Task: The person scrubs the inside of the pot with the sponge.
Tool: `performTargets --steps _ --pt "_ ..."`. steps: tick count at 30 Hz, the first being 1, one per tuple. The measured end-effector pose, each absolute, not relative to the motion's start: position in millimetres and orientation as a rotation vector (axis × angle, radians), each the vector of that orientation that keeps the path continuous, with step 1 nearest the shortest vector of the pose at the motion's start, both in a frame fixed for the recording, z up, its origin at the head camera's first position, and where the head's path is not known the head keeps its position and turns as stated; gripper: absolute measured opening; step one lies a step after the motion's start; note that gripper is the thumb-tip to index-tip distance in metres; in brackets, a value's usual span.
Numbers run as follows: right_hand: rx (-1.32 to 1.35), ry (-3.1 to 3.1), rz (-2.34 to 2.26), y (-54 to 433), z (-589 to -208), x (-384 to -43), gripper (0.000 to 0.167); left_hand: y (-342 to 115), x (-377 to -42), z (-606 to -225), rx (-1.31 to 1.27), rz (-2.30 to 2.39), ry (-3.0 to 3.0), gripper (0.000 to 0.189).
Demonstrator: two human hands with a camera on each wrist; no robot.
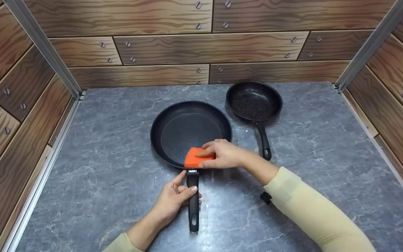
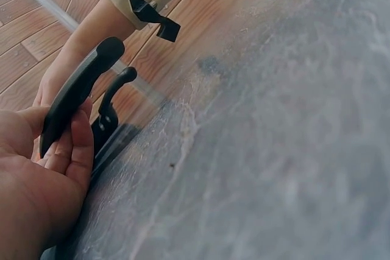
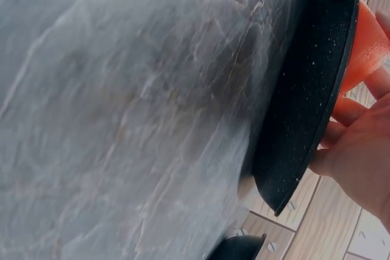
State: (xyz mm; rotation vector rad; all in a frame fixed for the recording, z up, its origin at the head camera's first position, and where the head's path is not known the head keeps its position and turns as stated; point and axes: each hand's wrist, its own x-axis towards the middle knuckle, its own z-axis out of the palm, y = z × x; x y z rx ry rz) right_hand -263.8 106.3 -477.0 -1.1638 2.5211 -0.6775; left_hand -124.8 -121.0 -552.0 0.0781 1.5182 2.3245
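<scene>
A large black frying pan (image 1: 191, 129) sits mid-table, its handle pointing toward me. My left hand (image 1: 171, 199) grips that handle (image 1: 193, 217), thumb on top and fingers beneath; the left wrist view shows the same hand (image 2: 49, 175) around the handle (image 2: 79, 89). With my right hand (image 1: 226, 154) I hold an orange sponge (image 1: 194, 157) against the near inner rim, beside the handle joint. In the right wrist view the sponge (image 3: 364, 47) shows above the rim of the speckled pan side (image 3: 304, 101), with the right hand (image 3: 359, 144) close to it.
A smaller black frying pan (image 1: 254, 101) stands at the back right, its handle (image 1: 264, 140) pointing forward near my right forearm. Wood-patterned panels (image 1: 159, 49) enclose the grey marbled tabletop (image 1: 110, 140) at the back and sides. A few small drops dot the surface.
</scene>
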Motion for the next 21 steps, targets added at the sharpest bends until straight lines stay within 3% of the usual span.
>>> performTargets --steps 21 --pt "-1.169 2.494 -0.729 82.3 -484.2 -265.4 0.052 -120.1 -124.7 -549.1 0.054 2.32 1.509 0.096"
